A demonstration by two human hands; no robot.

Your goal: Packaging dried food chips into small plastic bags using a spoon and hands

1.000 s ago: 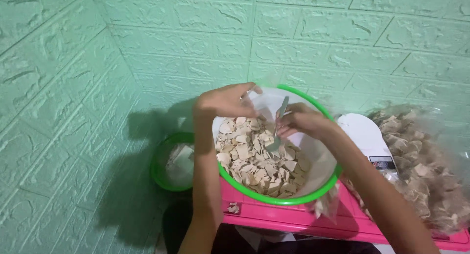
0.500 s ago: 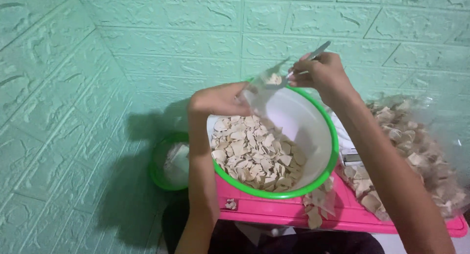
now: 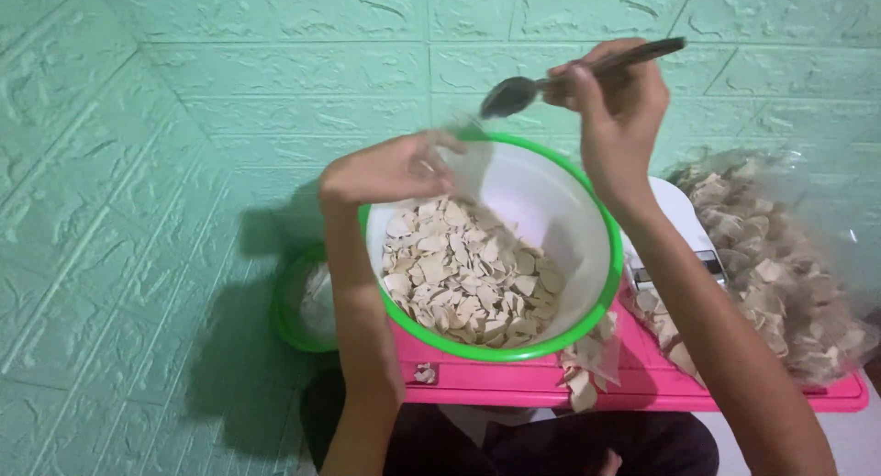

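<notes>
a person's right hand (image 3: 617, 109) is raised above the far rim of a white bowl with a green rim (image 3: 601, 283), fingers closed around the dark handle of a metal spoon (image 3: 569, 77). the spoon lies nearly level, its long axis running from the upper right down to the left, and its shiny scoop looks empty. below and to the left of the scoop, over the bowl's far left edge, the left hand (image 3: 390, 171) is pinched shut on the mouth of a thin, clear plastic bag (image 3: 468, 164), so the bag's opening sits just beneath the spoon tip and closest to the left hand. inside the bowl, a heap of pale, flat, irregular chips (image 3: 463, 274) fills the near half. the bowl rests on a bright pink desk (image 3: 514, 384). to the bowl's right, a white kitchen scale (image 3: 684, 224) lies partly hidden by the forearm, and beyond it a big clear sack of similar chips (image 3: 771, 265). to the bowl's left, lower down, stands a smaller green tub (image 3: 298, 302). embossed green brick-pattern wall panels (image 3: 229, 90) surround the scene.
</notes>
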